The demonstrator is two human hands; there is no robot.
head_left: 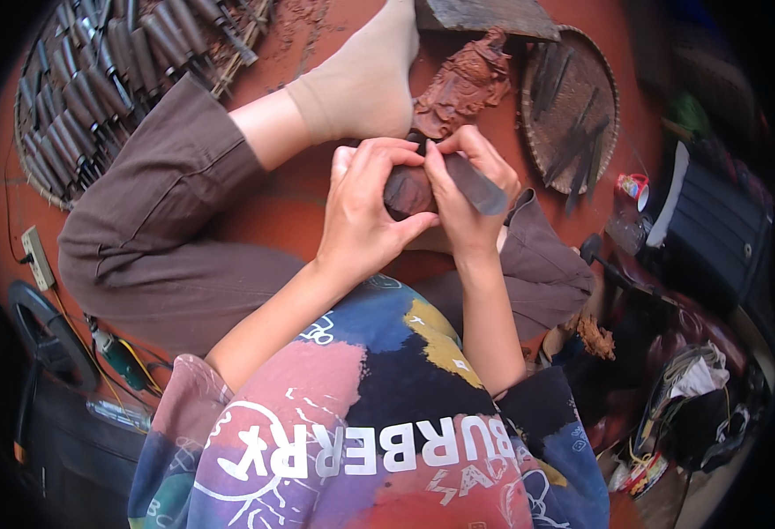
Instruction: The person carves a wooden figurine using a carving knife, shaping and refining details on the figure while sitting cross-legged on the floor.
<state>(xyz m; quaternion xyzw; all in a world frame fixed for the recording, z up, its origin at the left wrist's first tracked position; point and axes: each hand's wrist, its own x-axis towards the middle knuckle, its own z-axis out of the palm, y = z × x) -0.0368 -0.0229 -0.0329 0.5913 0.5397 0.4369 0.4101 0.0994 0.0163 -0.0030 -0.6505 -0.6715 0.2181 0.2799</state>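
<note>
Fingers of my left hand (368, 189) curve round a dark brown, rounded wooden piece (408, 194). In my right hand (480, 172) is a tool with a smooth grey-brown handle (475, 183), its butt pointing back toward me. Both hands' fingertips come close together at the far side of the wooden piece, and the tool's working end is hidden there. Just beyond lies a reddish-brown wood carving (462, 84) with deep relief; whether the piece in my left hand joins it, I cannot tell. My socked foot (361, 79) rests against the carving's left side.
At far left a round basket (21, 132) holds many chisels (87, 97). A shallow woven tray (612, 97) with thin dark tools stands right of the carving. A wooden board (493, 16) lies beyond. A power strip (38, 257), a green power tool (123, 357) and a red cup (634, 189) surround me.
</note>
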